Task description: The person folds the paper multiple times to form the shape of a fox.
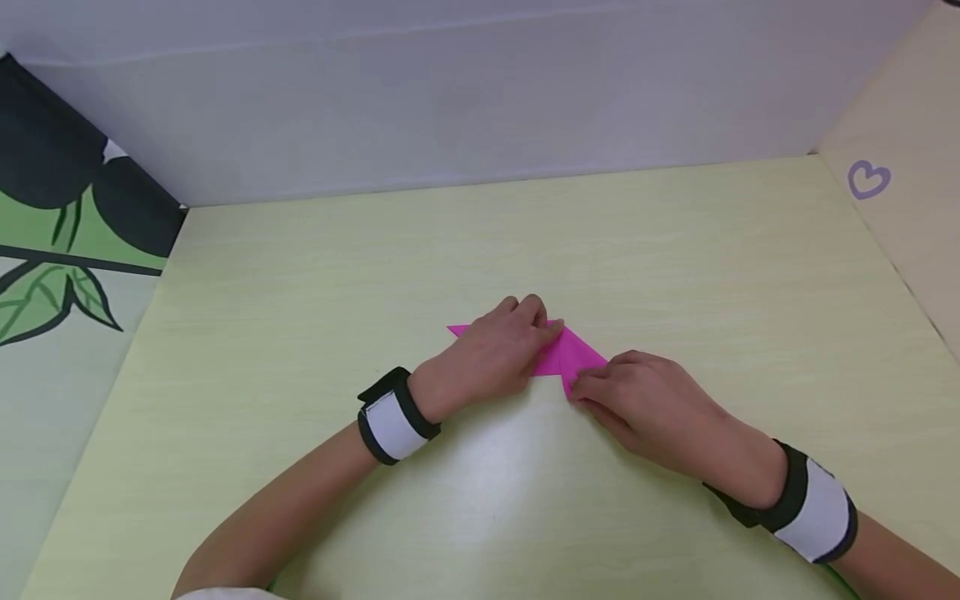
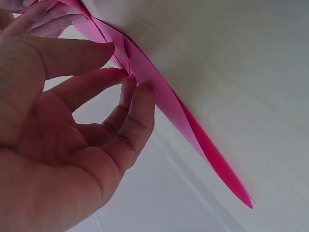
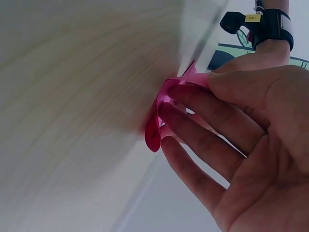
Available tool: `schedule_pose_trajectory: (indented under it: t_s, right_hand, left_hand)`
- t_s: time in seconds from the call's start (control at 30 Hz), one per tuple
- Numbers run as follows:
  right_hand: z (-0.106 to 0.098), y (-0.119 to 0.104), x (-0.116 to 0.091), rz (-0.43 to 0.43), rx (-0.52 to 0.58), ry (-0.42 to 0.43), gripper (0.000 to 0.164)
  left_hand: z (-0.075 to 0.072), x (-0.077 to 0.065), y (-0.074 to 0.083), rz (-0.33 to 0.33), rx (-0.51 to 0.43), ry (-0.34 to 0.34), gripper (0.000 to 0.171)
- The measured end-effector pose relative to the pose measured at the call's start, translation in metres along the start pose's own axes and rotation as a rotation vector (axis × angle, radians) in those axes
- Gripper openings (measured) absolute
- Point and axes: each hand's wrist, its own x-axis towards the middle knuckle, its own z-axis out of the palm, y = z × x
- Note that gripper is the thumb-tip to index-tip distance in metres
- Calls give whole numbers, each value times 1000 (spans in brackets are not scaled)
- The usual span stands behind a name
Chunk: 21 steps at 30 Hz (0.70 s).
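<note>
A bright pink sheet of folded paper lies on the table between both hands, with a pointed tip showing past the left hand. My left hand pinches the paper near its middle between thumb and fingers. In the left wrist view the paper runs as a long, narrow folded strip under the fingertips. My right hand pinches the paper's right part, its thumb on the near flap. Seen from the right wrist, the paper bends around the fingertips, and the thumb presses its edge.
The pale wood-look table surrounds the hands. A whitish wall stands along its far edge. To the right is a panel with a purple heart; to the left, a panel with painted leaves. Both wrists wear black-and-white bands.
</note>
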Motion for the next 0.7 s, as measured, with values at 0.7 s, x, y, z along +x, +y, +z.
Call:
schedule_pose_trajectory:
  t_s: [0.7]
  right_hand:
    - [2, -3, -2, -59, -41, 20, 28]
  left_hand:
    - [6, 0, 4, -15, -30, 40, 39]
